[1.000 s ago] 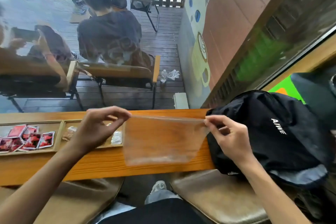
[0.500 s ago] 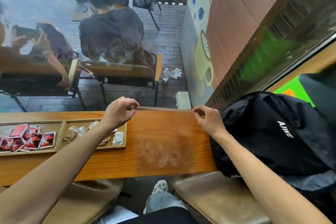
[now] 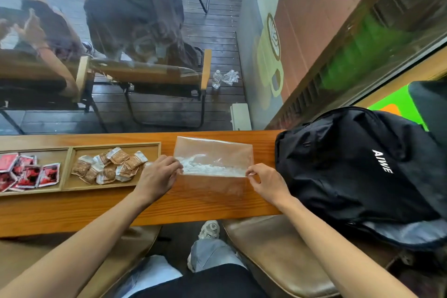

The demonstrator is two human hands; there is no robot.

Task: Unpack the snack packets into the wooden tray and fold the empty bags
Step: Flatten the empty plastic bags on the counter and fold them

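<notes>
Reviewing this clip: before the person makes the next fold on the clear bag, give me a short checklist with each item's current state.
1. Clear plastic bag lies on the wooden counter: ok.
2. Left hand pinches the bag's near left corner: ok.
3. Right hand pinches the near right corner: ok.
4. Bag is empty: ok, only the wood shows through it.
5. Packets unpacked: ok, brown packets and red packets sit in separate compartments of the wooden tray.
6. Fold edges line up squarely: cannot tell, glare and transparency blur the near edge.
7. Space to the right: not ok, the black backpack sits close beside the bag.
</notes>
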